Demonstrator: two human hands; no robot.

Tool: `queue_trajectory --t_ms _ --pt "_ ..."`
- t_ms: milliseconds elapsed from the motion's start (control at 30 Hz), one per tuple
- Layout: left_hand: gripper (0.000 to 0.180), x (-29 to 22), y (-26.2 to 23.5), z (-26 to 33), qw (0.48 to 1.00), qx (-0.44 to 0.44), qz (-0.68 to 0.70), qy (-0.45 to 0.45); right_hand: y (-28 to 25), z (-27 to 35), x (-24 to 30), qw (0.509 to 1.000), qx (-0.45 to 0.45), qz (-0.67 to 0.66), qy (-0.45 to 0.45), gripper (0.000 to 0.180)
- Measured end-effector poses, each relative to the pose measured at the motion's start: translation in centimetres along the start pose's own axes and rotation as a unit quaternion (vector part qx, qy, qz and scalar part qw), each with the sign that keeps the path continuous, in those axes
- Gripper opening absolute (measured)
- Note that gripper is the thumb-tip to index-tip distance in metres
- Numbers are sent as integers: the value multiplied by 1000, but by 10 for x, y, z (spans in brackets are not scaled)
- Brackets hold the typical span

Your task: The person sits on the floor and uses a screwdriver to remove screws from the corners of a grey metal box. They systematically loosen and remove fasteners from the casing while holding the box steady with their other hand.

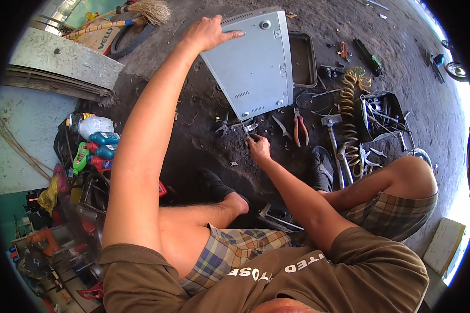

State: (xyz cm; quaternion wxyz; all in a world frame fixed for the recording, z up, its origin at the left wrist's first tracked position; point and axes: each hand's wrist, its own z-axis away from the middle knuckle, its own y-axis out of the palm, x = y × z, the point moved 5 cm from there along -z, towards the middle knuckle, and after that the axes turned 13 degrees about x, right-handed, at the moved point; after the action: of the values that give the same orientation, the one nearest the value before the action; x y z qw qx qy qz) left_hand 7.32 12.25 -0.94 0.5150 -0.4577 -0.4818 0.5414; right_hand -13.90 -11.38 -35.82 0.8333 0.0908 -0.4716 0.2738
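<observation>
A flat grey metal electronics case with round feet and vent slots stands tilted on the dark ground, its underside toward me. My left hand grips its upper left edge, thumb laid across the panel and fingers curled over the rim. My right hand is closed around a thin-shafted tool like a screwdriver, its tip at the case's lower corner; the handle is mostly hidden in my fingers. Beside that corner lie pliers with dark jaws and red-handled pliers.
Right of the case lie a black tray, a yellow coiled hose, a hammer and a black tool bin. Bottles crowd the left by a wooden bench. A straw broom lies at the far left.
</observation>
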Motion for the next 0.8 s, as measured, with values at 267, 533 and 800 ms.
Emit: queue_trajectory --t_ms 267,533,800 --pt "110 -1 0 1 1000 -3 -1 -1 13 -13 -22 969 79 -222 77 27" --pt "112 -5 -2 4 1000 2 -6 -4 30 -17 -33 826 180 -516 136 18" --pt "115 -5 -2 8 1000 -4 2 0 12 -5 4 984 -93 89 -120 29"
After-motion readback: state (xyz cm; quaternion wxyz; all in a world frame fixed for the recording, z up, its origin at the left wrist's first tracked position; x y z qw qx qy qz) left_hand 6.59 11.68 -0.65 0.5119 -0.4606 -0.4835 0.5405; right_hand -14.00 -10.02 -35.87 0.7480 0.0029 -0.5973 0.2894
